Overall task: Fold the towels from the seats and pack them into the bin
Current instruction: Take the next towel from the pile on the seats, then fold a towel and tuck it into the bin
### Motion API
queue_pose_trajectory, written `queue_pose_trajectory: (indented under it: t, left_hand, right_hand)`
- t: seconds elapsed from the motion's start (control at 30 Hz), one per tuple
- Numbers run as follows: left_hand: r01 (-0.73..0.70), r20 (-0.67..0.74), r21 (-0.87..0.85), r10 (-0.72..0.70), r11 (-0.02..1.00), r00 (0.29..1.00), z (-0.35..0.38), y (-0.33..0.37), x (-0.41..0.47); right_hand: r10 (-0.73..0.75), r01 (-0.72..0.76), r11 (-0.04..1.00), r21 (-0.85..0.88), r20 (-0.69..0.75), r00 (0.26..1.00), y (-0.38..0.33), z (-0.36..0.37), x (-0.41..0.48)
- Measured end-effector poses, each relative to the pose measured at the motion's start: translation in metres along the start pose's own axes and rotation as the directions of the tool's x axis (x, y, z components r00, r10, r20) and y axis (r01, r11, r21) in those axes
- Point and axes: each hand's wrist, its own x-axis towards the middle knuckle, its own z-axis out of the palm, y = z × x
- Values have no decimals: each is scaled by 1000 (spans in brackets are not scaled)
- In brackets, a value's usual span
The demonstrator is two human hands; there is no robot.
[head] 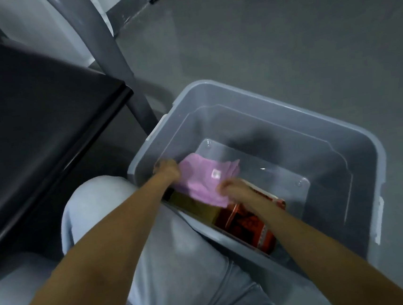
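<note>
We logged the towel [205, 181] as plain pink with a small white label [215, 174]. The bin [290, 119] was translucent pale grey-blue, its latches [380, 205] white. Inside we saw a red box [246, 224] with darker print, and a dull gold box [195, 205]. The seat [31, 107] was black, the chair legs [112, 50] and floor [258, 36] grey, the trousers [175, 253] pale blue.

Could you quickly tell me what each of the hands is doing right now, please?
Left hand: grips the pink towel.
Right hand: grips the same pink towel.
</note>
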Motion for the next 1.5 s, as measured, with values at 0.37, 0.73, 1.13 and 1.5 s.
queue_pose_trajectory:
  t: [0.37, 0.73, 1.13, 1.5]
  left_hand:
    - [11, 82, 199, -28, 980, 996, 12, -13, -2]
    - [-126, -306, -169, 69, 978, 949, -83, -7, -48]
    - [-112, -594, -561, -305, 820, 744, -150, -146, -181]
    - [261, -527, -720, -751, 643, 397, -88, -366, -251]
  right_hand:
    - [259, -99, 783, -613, 178, 949, 22, 27, -3]
    - [-259, 185, 859, -478, -94, 961, -94, 18, -19]
    - [-744, 753, 596, -280, 162, 649, -265, 132, -127]
    - [-559, 869, 384, -311, 671, 487, -295, 345, -181]
